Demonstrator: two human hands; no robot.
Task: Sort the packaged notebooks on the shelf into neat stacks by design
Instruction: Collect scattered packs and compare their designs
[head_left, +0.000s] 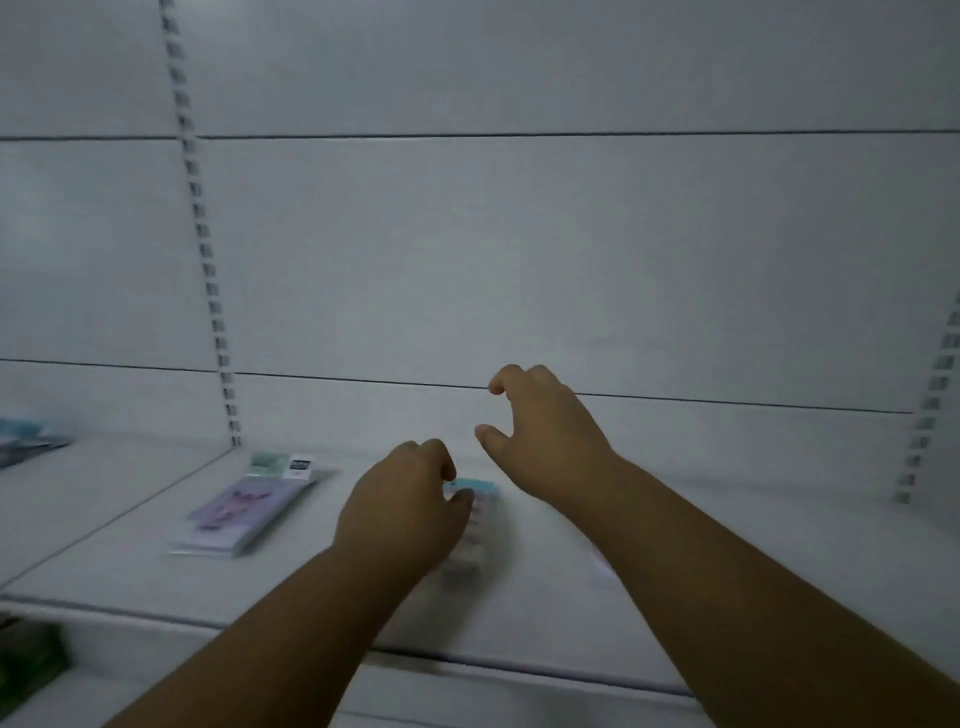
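Head view of a white shop shelf (545, 587) during sorting of packaged notebooks. The left hand (402, 506) lies over the near end of a pastel notebook pack (475, 514) at the middle of the shelf, its fingers curled down onto the pack's far, blue-topped edge; the posture suggests a grip or a pinning press, probably to slide or lift the pack, though blur leaves the exact contact uncertain. The right hand (540, 431) hovers just right of and beyond this pack, clear of it, thumb and fingers spread in a loose claw and holding nothing; it appears poised to take the pack's far end or steady it.

To the left, well apart from both hands, a lilac notebook stack (249, 506) lies flat and angled, its green-and-white header card toward the back wall. Its separation from the central pack fits a grouping by design, lilac on one side and pastel on the other. A further bluish pack (28, 439) rests at the far left, on the neighbouring shelf bay beyond the slotted upright (208, 260). A pale pinkish edge (602, 564) shows beside the right forearm; whether it is another pack cannot be told. A dark green item (31, 660) sits on the shelf below, at the lower left.
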